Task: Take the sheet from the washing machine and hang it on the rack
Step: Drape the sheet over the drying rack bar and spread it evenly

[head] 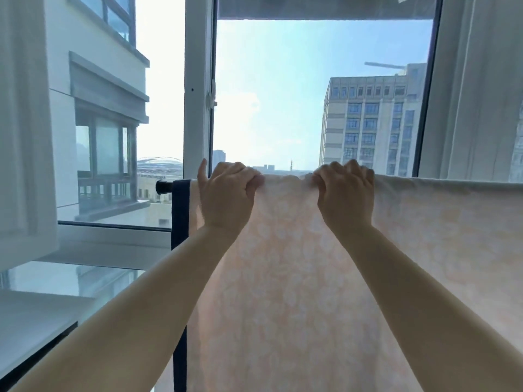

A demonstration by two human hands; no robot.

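A pale peach sheet (297, 278) with a faint white flower pattern hangs over a horizontal black rack rod (164, 187) in front of the window. Only the rod's left end shows; the cloth hides the remainder. My left hand (229, 193) grips the sheet's top fold near its left edge, little finger raised. My right hand (346, 193) pinches the same fold a short way to the right. Both fists are closed on the cloth at rod height. The washing machine is out of view.
A dark navy cloth (179, 222) hangs on the rod just left of the sheet. A white window frame post (198, 80) stands behind the left hand. White curtains (481, 94) hang at the right, and a white sill (36, 315) lies low on the left.
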